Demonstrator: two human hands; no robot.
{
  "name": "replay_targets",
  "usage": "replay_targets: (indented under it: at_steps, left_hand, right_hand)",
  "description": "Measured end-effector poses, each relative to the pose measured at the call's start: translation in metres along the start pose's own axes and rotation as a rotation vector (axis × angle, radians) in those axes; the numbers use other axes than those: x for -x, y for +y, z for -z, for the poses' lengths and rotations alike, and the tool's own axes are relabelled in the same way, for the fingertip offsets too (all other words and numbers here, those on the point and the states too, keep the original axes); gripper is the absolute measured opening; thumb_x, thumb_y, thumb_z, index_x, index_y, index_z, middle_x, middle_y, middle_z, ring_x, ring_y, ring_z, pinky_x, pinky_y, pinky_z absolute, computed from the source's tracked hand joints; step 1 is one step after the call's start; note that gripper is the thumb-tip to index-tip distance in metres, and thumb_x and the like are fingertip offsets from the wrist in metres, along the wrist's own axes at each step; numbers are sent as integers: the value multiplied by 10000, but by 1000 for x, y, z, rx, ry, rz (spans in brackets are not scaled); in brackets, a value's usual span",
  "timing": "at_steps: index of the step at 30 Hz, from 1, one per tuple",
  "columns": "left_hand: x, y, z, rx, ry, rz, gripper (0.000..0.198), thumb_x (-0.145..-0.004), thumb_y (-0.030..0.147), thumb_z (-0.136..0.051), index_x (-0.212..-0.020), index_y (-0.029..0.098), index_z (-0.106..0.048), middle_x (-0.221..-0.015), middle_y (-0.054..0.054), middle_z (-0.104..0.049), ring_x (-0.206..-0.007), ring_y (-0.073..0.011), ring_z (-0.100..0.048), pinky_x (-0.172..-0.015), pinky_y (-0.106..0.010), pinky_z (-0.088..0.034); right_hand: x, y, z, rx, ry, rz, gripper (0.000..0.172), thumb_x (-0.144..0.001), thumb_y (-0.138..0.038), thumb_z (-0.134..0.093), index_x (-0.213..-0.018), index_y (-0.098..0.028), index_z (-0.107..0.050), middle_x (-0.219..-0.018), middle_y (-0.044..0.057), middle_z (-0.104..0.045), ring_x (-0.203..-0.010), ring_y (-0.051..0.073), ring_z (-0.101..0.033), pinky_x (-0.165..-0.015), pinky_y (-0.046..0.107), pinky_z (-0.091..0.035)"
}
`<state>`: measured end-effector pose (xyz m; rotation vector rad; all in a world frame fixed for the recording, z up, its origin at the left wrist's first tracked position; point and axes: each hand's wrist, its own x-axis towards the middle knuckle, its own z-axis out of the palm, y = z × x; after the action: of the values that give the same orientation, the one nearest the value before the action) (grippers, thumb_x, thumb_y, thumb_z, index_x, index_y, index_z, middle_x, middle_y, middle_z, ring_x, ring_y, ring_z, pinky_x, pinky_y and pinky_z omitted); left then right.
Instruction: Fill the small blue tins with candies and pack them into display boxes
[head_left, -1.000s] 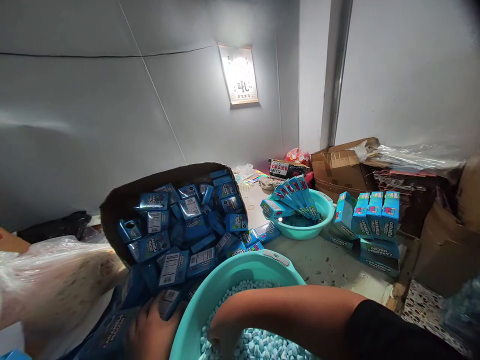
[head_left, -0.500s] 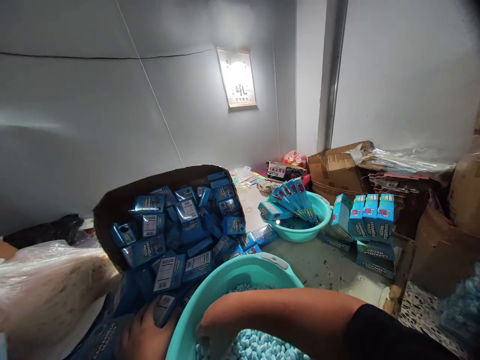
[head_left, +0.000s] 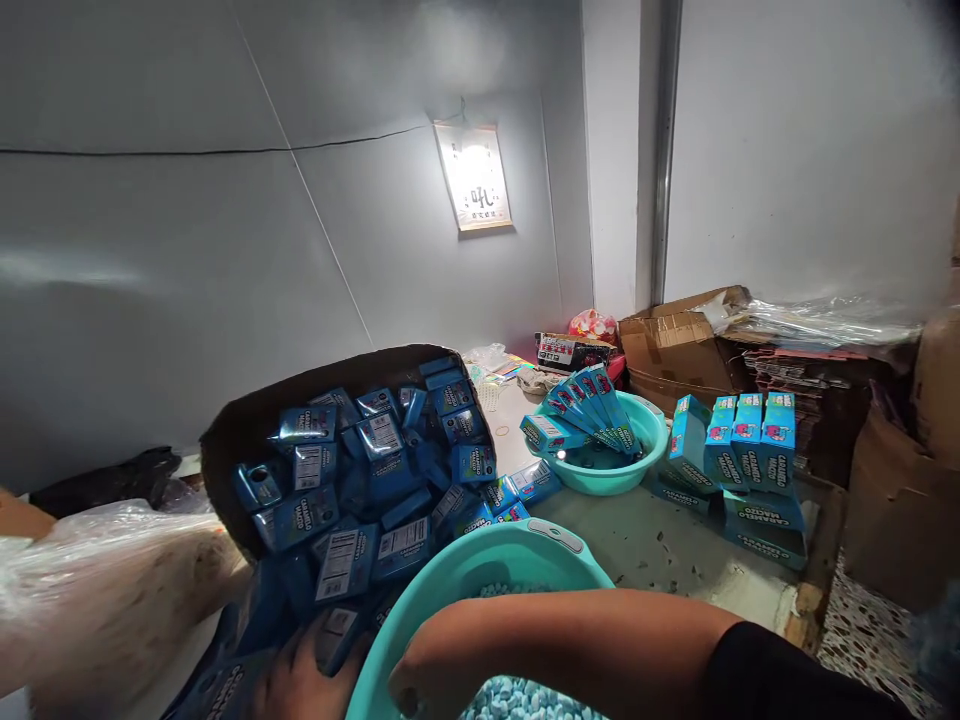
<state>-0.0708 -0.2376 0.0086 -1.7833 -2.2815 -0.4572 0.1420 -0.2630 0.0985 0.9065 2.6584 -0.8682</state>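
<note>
My left hand point(head_left: 309, 678) is at the bottom of the view, left of the large turquoise basin. Its fingers and thumb are around a small blue candy box point(head_left: 336, 638) with a white label. My right hand point(head_left: 431, 672) reaches down into the large basin point(head_left: 405, 575), with the forearm across its middle. Its fingers point downward and are mostly hidden. Many small pale-blue candies point(head_left: 517, 698) fill the basin's bottom. Against the basin's left side leans a pile of blue candy boxes point(head_left: 345, 562), spilling from a tipped dark carton point(head_left: 225, 470).
Behind stands a smaller turquoise basin point(head_left: 600, 480) holding several fanned blue boxes point(head_left: 589, 400). To its right, several upright blue boxes point(head_left: 739, 440) rest on a flat box. Brown cartons point(head_left: 660, 350) and flattened cardboard point(head_left: 802, 375) line the right side. Plastic wrapping point(head_left: 112, 550) lies left.
The view has tilted slightly upward and left, so things sit a little lower and further right. Both hands stay in nearly the same places.
</note>
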Motion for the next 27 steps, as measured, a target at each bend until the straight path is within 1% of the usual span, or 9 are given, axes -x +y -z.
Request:
replay_targets:
  at_steps: [2,6,9,12,15,18,22,25,27]
  left_hand:
    - [1,1,0,-10,6,2,735,-783,612,-499,-1314,117,-610,-1289,-178,-661,-1203,-371,-579,-1049,-444,-421]
    - [2,1,-2,13,70,-34,630,-761,544,-572,-1258,166,-655,-1250,-144,-693,-1156,-352,-607,-1043,-432,-426]
    - [2,-1,-4,30,99,-51,653,-738,535,-598,-1258,144,-663,-1251,-160,-688,-1143,-364,-609,-1029,-444,-430]
    - [0,-3,-5,54,76,-30,702,-729,582,-593,-1265,134,-660,-1261,-172,-677,-1173,-382,-593,-1020,-461,-434]
    - [-1,-3,-7,62,54,-6,702,-729,581,-593,-1276,145,-655,-1267,-170,-673,-1192,-379,-587,-1025,-459,-433]
    - [-1,-2,-7,59,54,-7,681,-747,558,-583,-1288,150,-646,-1306,-152,-661,-1219,-380,-570,-1048,-462,-415]
    - [0,0,-2,48,27,-17,726,-761,577,-574,-1331,130,-615,-1342,-158,-638,-1229,-389,-553,-1063,-468,-398]
    - [2,3,4,49,16,4,701,-759,551,-600,-1328,142,-625,-1345,-154,-636,-1239,-376,-551,-1061,-455,-405]
    - [2,4,6,59,15,18,664,-770,531,-601,-1314,153,-639,-1332,-143,-645,-1238,-369,-554,-1060,-456,-406]
  right_hand:
    - [3,-2,2,-7,10,15,191,-747,-302,-712,-668,-234,-552,-541,-99,-507,-504,123,-540,-493,226,-419]
    - [10,-7,5,6,6,22,186,-752,-307,-698,-679,-238,-542,-571,-92,-521,-535,133,-559,-487,232,-421]
    - [12,-7,4,14,44,16,176,-728,-303,-711,-691,-246,-548,-580,-88,-520,-541,148,-562,-485,247,-418]
    - [10,-3,2,19,63,26,197,-665,-277,-749,-704,-253,-557,-582,-96,-514,-533,148,-555,-482,245,-416]
    - [9,-2,2,44,38,12,225,-619,-251,-765,-696,-255,-553,-602,-96,-536,-553,147,-571,-487,236,-422]
    - [11,-5,4,46,29,15,208,-629,-285,-745,-676,-258,-544,-620,-85,-562,-599,161,-599,-490,237,-425]
    - [17,-9,6,72,30,52,208,-652,-306,-711,-679,-263,-509,-619,-82,-542,-600,171,-586,-452,241,-416]
    - [22,-12,8,132,19,51,174,-676,-267,-684,-729,-266,-518,-631,-80,-545,-639,177,-615,-449,228,-412]
    - [26,-15,10,187,-16,29,167,-686,-223,-673,-795,-262,-552,-704,-70,-606,-711,177,-648,-457,215,-407]
